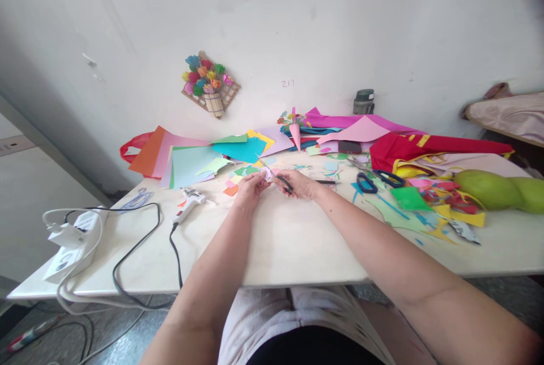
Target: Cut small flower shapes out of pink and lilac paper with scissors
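While the left hand [254, 185] pinched a small pale lilac paper piece [267, 174] between its fingertips, the right hand [300, 183] grasped a pair of black-handled scissors [284, 183], its fingers closed about the handles. The 2 hands were close together over the table [293, 246], and the paper piece was between them, just beside the blades, which pointed to the far left; whether they touched it could not be told. Small paper scraps [243, 172] lay just beyond the hands, and farther off a teal sheet [240, 150] lay among other coloured sheets [193, 159], with an orange sheet [147, 154] at their left end. On the left, a white glue gun [189, 208] lay with its black cord [175, 246] running to the near edge, and a white power strip [63, 264] was farther left. On the right, a 2nd pair of scissors [375, 174] with dark blue handles lay near a red cloth [403, 152]. On the far side, a pink cone [296, 135] was topped with small flowers [293, 118], and a flower decoration [210, 84] hung on the wall [272, 25], left of the number 217 [288, 84].
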`<action>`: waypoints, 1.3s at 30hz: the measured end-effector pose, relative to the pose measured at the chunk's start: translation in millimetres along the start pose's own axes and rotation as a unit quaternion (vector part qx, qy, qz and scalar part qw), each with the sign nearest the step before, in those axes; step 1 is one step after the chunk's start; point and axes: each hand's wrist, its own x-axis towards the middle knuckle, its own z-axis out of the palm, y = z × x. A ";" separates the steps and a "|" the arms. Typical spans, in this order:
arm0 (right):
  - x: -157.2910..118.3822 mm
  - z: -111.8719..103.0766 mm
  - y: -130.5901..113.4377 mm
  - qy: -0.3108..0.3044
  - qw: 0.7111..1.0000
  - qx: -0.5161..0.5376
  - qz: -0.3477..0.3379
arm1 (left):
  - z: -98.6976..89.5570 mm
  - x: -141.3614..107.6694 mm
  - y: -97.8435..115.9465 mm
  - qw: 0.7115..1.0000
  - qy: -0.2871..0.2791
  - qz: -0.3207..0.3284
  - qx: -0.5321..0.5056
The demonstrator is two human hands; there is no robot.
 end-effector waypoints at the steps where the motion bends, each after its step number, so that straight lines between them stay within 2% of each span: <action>1: -0.4 -0.1 -0.6 0.000 1.000 0.000 0.000 | -0.1 0.0 0.1 1.000 0.000 -0.001 0.000; 13: -2.5 -0.7 -3.4 0.000 1.000 -0.010 0.001 | -1.2 1.6 -0.7 1.000 0.024 0.010 -0.017; 24: 2.7 -3.7 6.1 -0.003 1.000 0.009 0.006 | -1.8 1.9 0.0 0.999 0.031 0.022 -0.005; 31: 5.1 -7.7 6.5 0.051 0.998 0.028 0.016 | -0.3 0.8 1.0 1.000 0.020 0.017 0.007; 36: 5.7 -10.8 4.6 0.124 0.990 0.062 0.003 | -0.3 -1.1 0.8 1.000 -0.014 0.004 0.020; 39: 5.9 -12.5 4.0 0.148 0.985 0.088 -0.002 | -0.3 -2.3 0.8 0.999 -0.035 -0.005 0.030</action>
